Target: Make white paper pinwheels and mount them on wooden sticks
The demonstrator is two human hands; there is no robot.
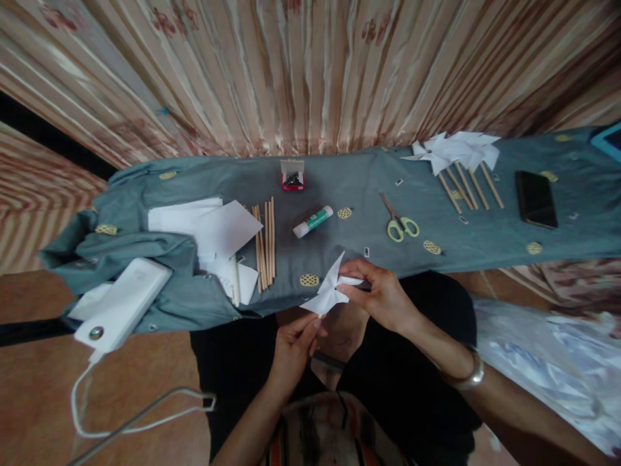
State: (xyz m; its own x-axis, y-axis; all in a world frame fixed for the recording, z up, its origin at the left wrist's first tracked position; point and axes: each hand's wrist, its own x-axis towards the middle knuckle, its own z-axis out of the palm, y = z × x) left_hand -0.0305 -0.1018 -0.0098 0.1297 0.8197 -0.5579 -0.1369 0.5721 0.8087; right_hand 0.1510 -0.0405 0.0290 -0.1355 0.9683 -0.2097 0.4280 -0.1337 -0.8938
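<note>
A white paper pinwheel is held between my two hands, above my lap at the table's near edge. My left hand pinches it from below, at what looks like the tip of a wooden stick; most of that stick is hidden. With thumb and fingers, my right hand grips the right side of the pinwheel near its centre, where a small dark dot shows. Just beyond lie a green and white glue stick and scissors with light green handles.
Several wooden sticks lie beside a pile of white paper. An open red box holds small metal pieces. Several pinwheels on sticks and a black phone are at right. A white power bank with a cable rests at left.
</note>
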